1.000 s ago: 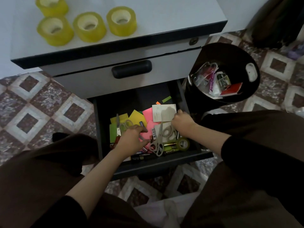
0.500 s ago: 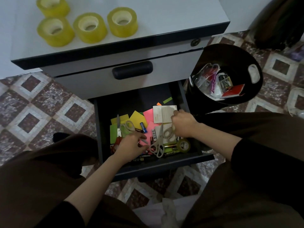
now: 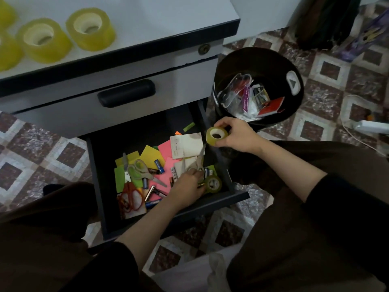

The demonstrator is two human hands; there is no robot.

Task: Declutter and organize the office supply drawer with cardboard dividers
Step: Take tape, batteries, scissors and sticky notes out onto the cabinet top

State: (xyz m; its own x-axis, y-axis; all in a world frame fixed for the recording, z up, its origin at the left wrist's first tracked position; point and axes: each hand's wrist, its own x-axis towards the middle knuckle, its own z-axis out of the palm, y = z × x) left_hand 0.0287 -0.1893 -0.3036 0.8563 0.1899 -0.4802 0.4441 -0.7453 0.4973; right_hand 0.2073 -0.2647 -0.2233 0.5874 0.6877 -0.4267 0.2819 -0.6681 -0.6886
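The drawer (image 3: pixel 134 142) is pulled out and full of mixed-up things.

The right hand (image 3: pixel 237 134) is held up over the drawer's right edge, between the drawer and the black bin (image 3: pixel 273 60). Its arm comes in from the right, bent at the elbow, with the dark sleeve pushed back. Its fingers and thumb curl round a small tape roll (image 3: pixel 216 135) and pinch it by the sides. The hole of the roll faces up.

The left hand (image 3: pixel 187 187) reaches down into the drawer, palm down. Its arm goes up from the bottom of the view in a slant. Its fingers (image 3: pixel 194 174) are bent, and the tips lie on the handle rings of the pale scissors (image 3: pixel 199 161). It is not clear if they grip the rings or only touch them. Just beside this hand, in the front right corner, lies another tape roll (image 3: pixel 213 184).

More to the left in the drawer lie green-handled scissors (image 3: pixel 137 170), red scissors (image 3: pixel 130 197), some batteries (image 3: pixel 159 166), pink, yellow and green sticky notes (image 3: pixel 150 153) and a white notepad (image 3: pixel 187 144).

Two big yellow tape rolls (image 3: pixel 44 40) stand on the counter (image 3: pixel 157 17) above. The bin holds packets and wrappers.
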